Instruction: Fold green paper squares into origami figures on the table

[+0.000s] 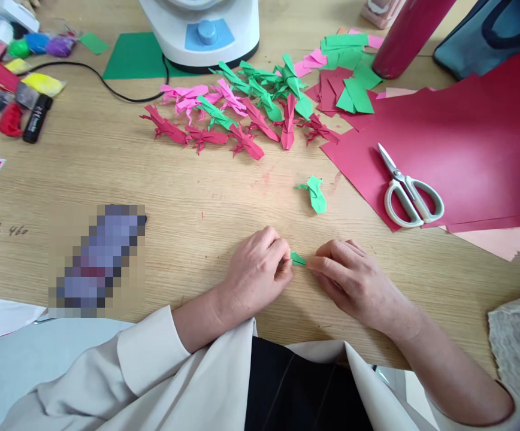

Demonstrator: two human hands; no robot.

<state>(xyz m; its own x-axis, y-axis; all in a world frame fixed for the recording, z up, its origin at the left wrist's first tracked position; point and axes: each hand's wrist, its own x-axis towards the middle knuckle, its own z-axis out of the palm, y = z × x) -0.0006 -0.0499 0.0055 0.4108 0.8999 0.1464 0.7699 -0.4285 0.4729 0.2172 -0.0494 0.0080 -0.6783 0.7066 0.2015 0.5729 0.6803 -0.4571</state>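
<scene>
Between my hands, just over the wooden table, is a small folded piece of green paper (pixel 298 259). My left hand (pixel 260 269) is closed on its left end, and the fingers hide that part. At the other end, the fingertips of my right hand (pixel 354 281) are pinched together at the paper's tip. Beyond my hands lies a small green folded paper figure (pixel 316 194). Farther back sits a group of folded paper figures in red (pixel 206 138), green (pixel 260 84) and pink (pixel 192 99).
Scissors (pixel 407 194) rest on red paper sheets (pixel 457 143) at the right. Cut paper pieces (pixel 354 93) lie near a red cylinder (pixel 408 42). A white appliance (pixel 206 36) stands at the back. A blurred phone-like object (pixel 100 257) and a black marker (pixel 38 118) are left.
</scene>
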